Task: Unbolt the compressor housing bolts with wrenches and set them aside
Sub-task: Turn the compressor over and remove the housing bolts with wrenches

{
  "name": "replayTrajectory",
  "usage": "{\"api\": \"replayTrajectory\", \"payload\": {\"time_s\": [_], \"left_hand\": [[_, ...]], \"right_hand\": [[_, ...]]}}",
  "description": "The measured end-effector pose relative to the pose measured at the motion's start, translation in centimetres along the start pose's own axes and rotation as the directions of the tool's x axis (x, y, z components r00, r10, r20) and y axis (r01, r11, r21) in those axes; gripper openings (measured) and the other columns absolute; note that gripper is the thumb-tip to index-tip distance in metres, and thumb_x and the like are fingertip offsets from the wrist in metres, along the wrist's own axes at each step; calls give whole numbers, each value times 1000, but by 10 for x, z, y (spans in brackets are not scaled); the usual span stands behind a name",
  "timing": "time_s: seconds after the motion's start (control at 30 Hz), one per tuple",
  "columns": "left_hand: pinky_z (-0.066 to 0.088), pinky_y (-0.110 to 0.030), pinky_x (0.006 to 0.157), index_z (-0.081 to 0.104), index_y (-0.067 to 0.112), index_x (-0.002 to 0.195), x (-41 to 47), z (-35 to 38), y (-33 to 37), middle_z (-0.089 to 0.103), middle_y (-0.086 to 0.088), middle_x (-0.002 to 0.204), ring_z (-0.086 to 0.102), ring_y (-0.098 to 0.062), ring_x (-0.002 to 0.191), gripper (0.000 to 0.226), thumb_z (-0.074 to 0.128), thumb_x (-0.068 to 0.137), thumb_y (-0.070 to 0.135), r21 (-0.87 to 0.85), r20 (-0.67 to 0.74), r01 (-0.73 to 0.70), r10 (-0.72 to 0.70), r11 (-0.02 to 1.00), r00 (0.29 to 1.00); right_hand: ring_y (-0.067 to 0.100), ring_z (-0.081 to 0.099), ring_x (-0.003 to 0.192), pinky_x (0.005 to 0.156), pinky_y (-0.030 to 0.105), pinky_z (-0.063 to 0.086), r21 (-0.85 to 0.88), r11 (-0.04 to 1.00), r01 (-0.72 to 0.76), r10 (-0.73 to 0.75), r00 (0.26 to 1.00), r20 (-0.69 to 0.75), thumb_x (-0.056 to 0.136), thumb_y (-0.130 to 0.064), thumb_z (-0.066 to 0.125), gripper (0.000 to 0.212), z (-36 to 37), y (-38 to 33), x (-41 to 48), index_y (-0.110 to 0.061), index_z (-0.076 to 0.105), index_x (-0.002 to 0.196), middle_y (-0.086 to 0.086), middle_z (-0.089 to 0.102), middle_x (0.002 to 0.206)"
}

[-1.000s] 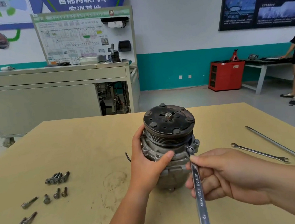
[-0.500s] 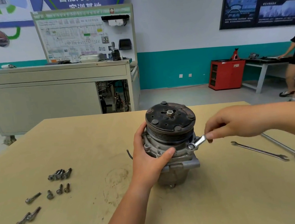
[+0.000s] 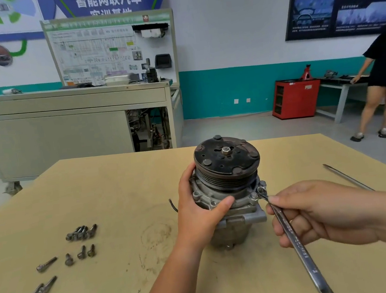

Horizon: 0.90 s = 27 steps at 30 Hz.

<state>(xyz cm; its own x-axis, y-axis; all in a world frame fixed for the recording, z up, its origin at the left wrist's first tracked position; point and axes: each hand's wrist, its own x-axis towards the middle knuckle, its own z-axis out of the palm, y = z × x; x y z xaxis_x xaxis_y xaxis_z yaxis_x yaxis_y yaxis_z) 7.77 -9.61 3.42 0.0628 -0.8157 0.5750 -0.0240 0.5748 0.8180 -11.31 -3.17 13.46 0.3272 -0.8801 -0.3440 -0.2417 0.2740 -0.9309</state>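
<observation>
The left hand (image 3: pixel 203 215) grips the compressor (image 3: pixel 229 190) firmly; the right hand (image 3: pixel 317 214) holds the wrench (image 3: pixel 293 236) on a housing bolt (image 3: pixel 261 190): keep it seated flat, turn steadily.

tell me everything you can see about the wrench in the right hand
The wrench is a long, slim bar of shiny steel with faint stamped lettering along its shank. Its ring end sits over a bolt on the flange of the compressor, on the compressor's right side. The shank slants down toward the bottom edge, where it runs out of view. The right hand grips it near the ring end, fingers curled round the shank.
</observation>
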Motion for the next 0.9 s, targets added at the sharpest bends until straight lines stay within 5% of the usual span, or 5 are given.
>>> {"api": "replayTrajectory", "payload": {"time_s": [0.2, 0.4, 0.6, 0.77, 0.9], "left_hand": [[44, -24, 102, 40, 61, 123, 1, 0, -1, 51, 11, 134, 52, -4, 123, 80, 81, 56, 43, -5, -10, -1, 1, 1000, 1000], [45, -27, 103, 40, 50, 128, 0, 1, 0, 51, 9, 135, 52, -5, 123, 83, 80, 56, 43, -16, -5, 13, -13, 1000, 1000], [45, -27, 103, 39, 62, 122, -1, 0, 1, 50, 14, 134, 51, -3, 123, 80, 80, 56, 43, -2, 1, 27, -27, 1000, 1000], [44, -35, 105, 38, 63, 122, -2, -1, 3, 49, 13, 135, 50, -5, 124, 81, 80, 55, 43, 14, 6, 43, -43, 999, 999], [44, -35, 106, 38, 65, 121, -1, -1, 3, 49, 14, 135, 49, -3, 124, 80, 79, 55, 45, 23, 1, 43, -43, 999, 999]], "right_hand": [[20, 63, 46, 46, 23, 51, -78, 997, -7, 8, 1000, 7, 96, -25, 44, 25, 5, -4, -4, -6, 55, 85, 9, 63, 57], [18, 63, 46, 46, 21, 49, -403, 912, -72, 98, 994, 43, 99, -32, 40, 29, -6, -19, -1, -10, 52, 84, 2, 61, 53], [12, 59, 48, 55, 22, 50, -782, 610, -131, 233, 972, 19, 94, -41, 48, 34, -29, -60, 9, -16, 62, 76, -4, 60, 54], [2, 51, 68, 65, 16, 40, -974, 223, 35, -4, 999, 35, 92, -53, 42, 21, -41, -59, 23, -45, 59, 82, -15, 55, 73], [-2, 58, 75, 75, 20, 47, -907, 420, -8, 115, 992, 44, 96, -42, 43, 21, -55, -53, 9, -44, 63, 88, -18, 61, 75]]}}
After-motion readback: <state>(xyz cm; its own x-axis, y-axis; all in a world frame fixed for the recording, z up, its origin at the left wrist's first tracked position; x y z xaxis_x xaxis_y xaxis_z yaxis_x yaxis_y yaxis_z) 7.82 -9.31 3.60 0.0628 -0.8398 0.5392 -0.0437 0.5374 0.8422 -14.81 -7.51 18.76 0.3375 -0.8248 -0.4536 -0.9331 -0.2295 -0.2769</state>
